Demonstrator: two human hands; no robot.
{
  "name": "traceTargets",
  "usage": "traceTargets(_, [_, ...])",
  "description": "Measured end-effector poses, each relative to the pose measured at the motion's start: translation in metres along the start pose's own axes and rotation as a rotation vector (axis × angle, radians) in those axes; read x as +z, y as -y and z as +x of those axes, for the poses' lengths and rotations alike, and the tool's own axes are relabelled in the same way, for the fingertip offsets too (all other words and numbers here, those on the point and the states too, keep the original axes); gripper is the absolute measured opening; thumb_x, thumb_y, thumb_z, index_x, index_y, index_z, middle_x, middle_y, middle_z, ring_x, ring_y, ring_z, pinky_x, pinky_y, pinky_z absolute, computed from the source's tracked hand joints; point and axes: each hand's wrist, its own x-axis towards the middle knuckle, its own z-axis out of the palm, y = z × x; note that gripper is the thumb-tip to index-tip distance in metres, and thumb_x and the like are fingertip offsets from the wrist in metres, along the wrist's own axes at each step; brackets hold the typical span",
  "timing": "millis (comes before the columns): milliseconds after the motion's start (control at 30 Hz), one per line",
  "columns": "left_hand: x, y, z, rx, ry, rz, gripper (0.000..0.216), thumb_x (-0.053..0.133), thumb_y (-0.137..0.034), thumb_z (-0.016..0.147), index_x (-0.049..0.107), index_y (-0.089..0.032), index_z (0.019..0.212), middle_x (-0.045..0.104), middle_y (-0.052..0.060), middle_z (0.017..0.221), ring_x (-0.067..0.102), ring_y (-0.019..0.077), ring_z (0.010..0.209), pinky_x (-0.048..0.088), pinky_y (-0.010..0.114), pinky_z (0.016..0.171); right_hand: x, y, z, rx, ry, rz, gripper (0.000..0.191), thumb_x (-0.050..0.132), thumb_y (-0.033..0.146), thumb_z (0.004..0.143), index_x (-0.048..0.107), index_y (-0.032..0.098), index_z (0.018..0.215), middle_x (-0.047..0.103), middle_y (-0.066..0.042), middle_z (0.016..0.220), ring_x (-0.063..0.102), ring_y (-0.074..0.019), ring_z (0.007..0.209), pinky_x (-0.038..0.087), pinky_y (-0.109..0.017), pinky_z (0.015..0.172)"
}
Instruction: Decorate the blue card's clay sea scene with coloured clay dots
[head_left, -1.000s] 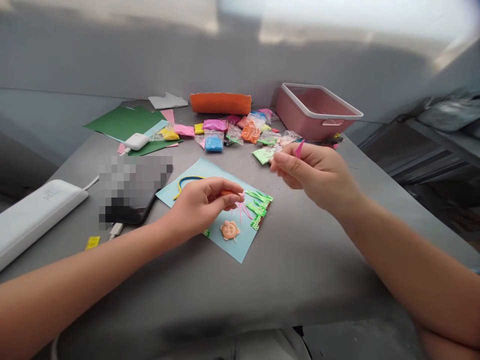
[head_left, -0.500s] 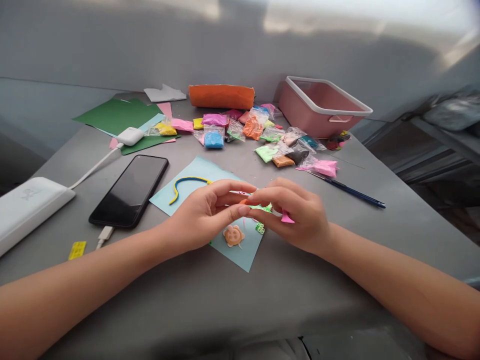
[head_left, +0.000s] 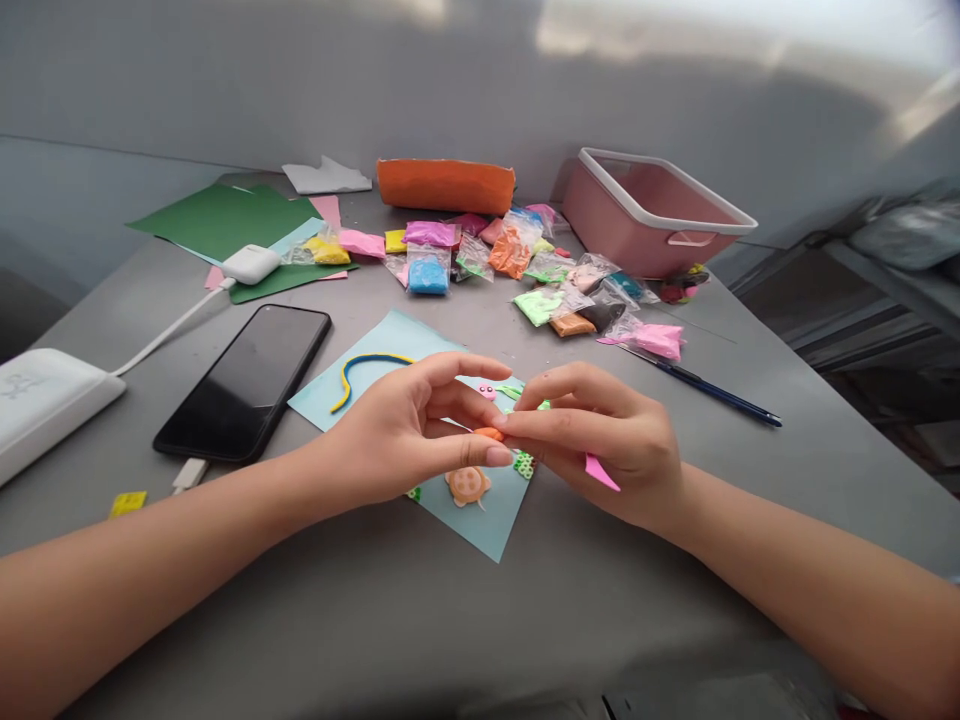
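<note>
My left hand (head_left: 409, 430) and my right hand (head_left: 600, 440) meet over a light blue card (head_left: 375, 345) on the grey table (head_left: 525, 580). Together their fingertips pinch a small orange piece of clay (head_left: 489, 433). A pink pointed tool (head_left: 601, 472) sticks out from under my right palm, held there. On the card lie a blue and yellow clay strip (head_left: 360, 362), an orange clay turtle (head_left: 468, 485), green clay bits (head_left: 523, 463) and a small pink clay figure (head_left: 486, 391).
A black phone (head_left: 247, 380) on a cable lies left of the card, a white box (head_left: 45, 395) beyond it. Several clay bags (head_left: 510, 255), an orange pouch (head_left: 445, 185), a pink tub (head_left: 652, 212), green paper (head_left: 217, 220), a white earbud case (head_left: 250, 264) and a dark pen (head_left: 705, 385) lie further back.
My right hand came down from the clay bags to meet my left hand over the card, the pink tool still in it. Both hands now pinch the orange clay.
</note>
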Motion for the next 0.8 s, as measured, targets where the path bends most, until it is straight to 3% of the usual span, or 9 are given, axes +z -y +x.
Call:
traceTargets(300, [0.0024, -0.0014, -0.0006, 0.022, -0.070, 0.031, 0.040, 0.086, -0.027, 0.076, 0.063, -0.022, 0.108, 0.078, 0.000, 0.086, 0.075, 0.0172, 0.086, 0.059, 0.026, 0.075, 0.0029, 0.0019, 0.0020, -0.036, -0.054, -0.022, 0.024, 0.065, 0.002, 0.091, 0.067, 0.023, 0.104, 0.068, -0.004, 0.090, 0.070, -0.0125, 0.076, 0.062, -0.023, 0.067])
traceTargets(533, [0.0030, -0.0015, 0.0000, -0.005, -0.077, -0.034, 0.043, 0.089, -0.030, 0.074, 0.062, -0.020, 0.106, 0.079, 0.001, 0.086, 0.075, 0.0171, 0.086, 0.058, 0.026, 0.075, 0.0028, 0.0013, 0.0040, -0.060, -0.072, -0.014, 0.018, 0.065, 0.006, 0.093, 0.068, 0.017, 0.107, 0.071, -0.008, 0.094, 0.071, -0.0127, 0.081, 0.062, -0.022, 0.074])
traceTargets(633, [0.0033, -0.0013, -0.0003, -0.022, -0.052, -0.048, 0.042, 0.088, -0.031, 0.076, 0.062, -0.020, 0.106, 0.078, 0.000, 0.086, 0.074, 0.0151, 0.082, 0.057, 0.024, 0.072, 0.0035, 0.0024, 0.0044, -0.058, -0.057, -0.004, 0.015, 0.074, 0.012, 0.089, 0.068, 0.016, 0.102, 0.070, -0.007, 0.091, 0.070, -0.0126, 0.077, 0.061, -0.022, 0.070])
traceTargets(800, [0.0021, 0.0005, 0.0015, 0.012, -0.040, -0.001, 0.027, 0.081, -0.035, 0.084, 0.068, -0.019, 0.102, 0.075, -0.001, 0.085, 0.072, 0.0129, 0.082, 0.057, 0.023, 0.073, 0.0002, 0.0025, 0.0062, -0.016, -0.082, 0.019, 0.011, 0.074, 0.011, 0.088, 0.065, 0.017, 0.092, 0.068, -0.004, 0.084, 0.066, -0.0102, 0.069, 0.056, -0.020, 0.060])
